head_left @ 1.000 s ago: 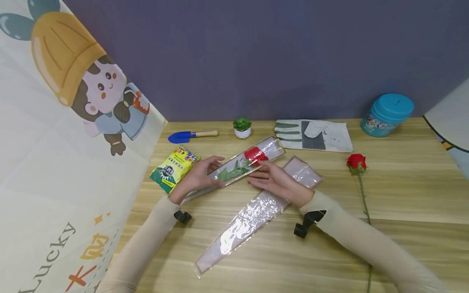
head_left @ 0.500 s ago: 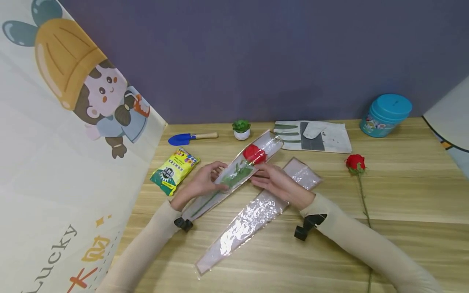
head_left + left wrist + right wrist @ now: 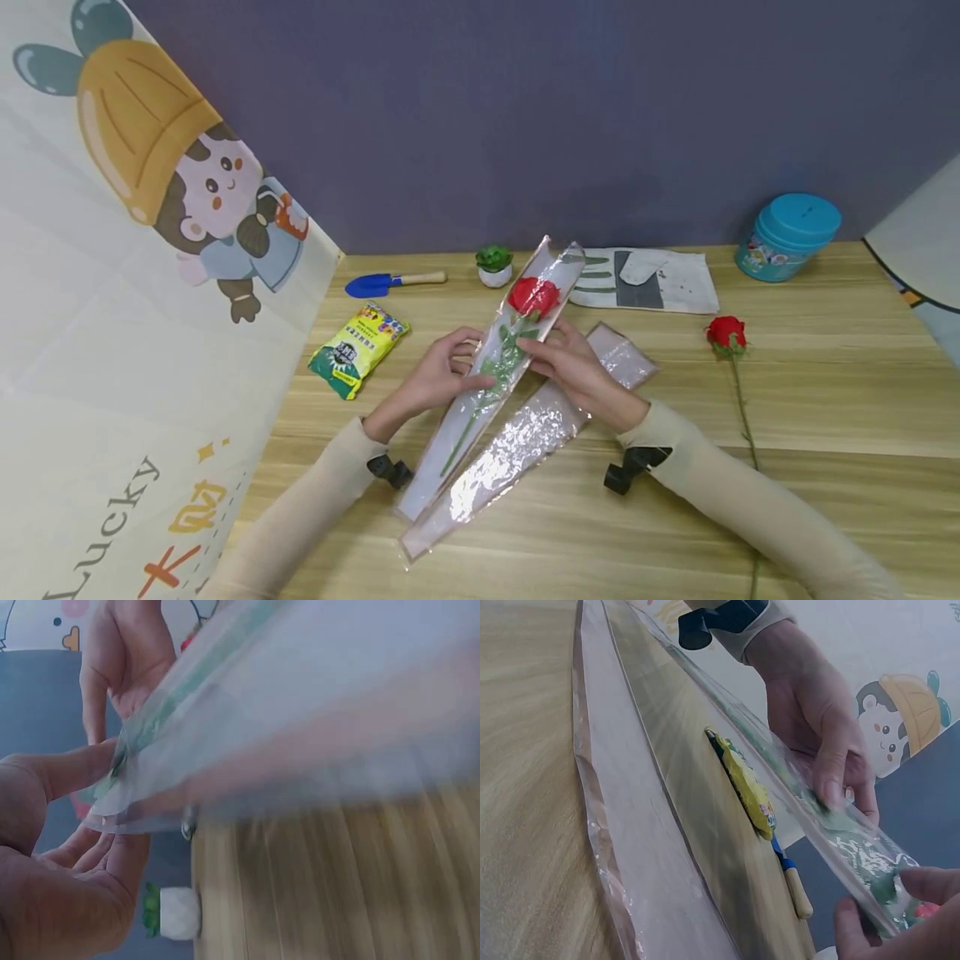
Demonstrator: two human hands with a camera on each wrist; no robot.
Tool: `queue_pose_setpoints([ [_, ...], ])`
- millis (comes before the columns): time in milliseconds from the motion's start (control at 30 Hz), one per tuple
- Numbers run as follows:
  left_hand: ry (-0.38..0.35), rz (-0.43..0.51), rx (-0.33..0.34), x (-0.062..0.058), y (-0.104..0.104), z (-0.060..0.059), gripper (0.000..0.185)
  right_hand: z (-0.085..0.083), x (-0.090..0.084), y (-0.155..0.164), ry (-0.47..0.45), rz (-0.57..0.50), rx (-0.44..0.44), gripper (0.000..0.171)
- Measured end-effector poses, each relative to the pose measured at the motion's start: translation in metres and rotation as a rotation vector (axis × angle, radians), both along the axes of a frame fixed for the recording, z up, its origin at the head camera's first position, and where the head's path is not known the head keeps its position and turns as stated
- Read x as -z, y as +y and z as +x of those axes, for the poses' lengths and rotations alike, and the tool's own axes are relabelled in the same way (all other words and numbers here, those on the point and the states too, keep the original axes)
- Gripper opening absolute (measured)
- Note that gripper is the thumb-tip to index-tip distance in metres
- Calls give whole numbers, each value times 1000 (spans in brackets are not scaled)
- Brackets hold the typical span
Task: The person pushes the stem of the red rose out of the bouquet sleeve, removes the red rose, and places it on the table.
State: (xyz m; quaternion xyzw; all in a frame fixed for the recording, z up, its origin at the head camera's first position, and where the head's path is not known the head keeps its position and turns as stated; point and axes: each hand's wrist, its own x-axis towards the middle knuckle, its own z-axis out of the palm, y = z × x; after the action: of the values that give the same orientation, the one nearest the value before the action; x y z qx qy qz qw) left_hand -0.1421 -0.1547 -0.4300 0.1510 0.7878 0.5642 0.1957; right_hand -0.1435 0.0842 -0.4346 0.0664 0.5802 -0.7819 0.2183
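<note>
A clear plastic flower sleeve (image 3: 433, 477) with a pale backing holds a red rose (image 3: 534, 297), its green stem running down inside. My left hand (image 3: 444, 368) pinches the sleeve's left edge, thumb on the front. On the opposite edge my right hand (image 3: 567, 363) pinches it just below the bloom. The right wrist view shows the sleeve (image 3: 847, 851) raised above the table, with the left hand (image 3: 817, 720) on it. Under the right hand lies a second, flat flower sleeve (image 3: 510, 442), shiny and with no flower in it.
Another red rose (image 3: 727, 332) lies at the right, its long stem toward me. Along the back stand a blue trowel (image 3: 375, 285), a small potted succulent (image 3: 495, 265), work gloves (image 3: 660, 279) and a blue lidded bucket (image 3: 789, 237). A yellow-green packet (image 3: 360, 348) lies at left.
The sleeve with the rose has been lifted and turned steeper, its top moving away from me and its lower end swinging right. Both hands now pinch its edges.
</note>
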Motion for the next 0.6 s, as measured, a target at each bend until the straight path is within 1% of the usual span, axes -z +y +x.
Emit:
queue_pose_setpoints([
  [133, -17, 53, -23, 0, 9, 3, 62, 1, -3, 0, 36, 8, -10, 72],
  [267, -39, 85, -40, 0, 16, 6, 66, 2, -2, -1, 54, 32, 11, 65],
  [467, -24, 127, -22, 5, 26, 10, 62, 3, 1, 6, 107, 93, 27, 60],
  [600, -54, 164, -16, 7, 30, 19, 64, 2, 1, 15, 132, 154, 27, 62],
])
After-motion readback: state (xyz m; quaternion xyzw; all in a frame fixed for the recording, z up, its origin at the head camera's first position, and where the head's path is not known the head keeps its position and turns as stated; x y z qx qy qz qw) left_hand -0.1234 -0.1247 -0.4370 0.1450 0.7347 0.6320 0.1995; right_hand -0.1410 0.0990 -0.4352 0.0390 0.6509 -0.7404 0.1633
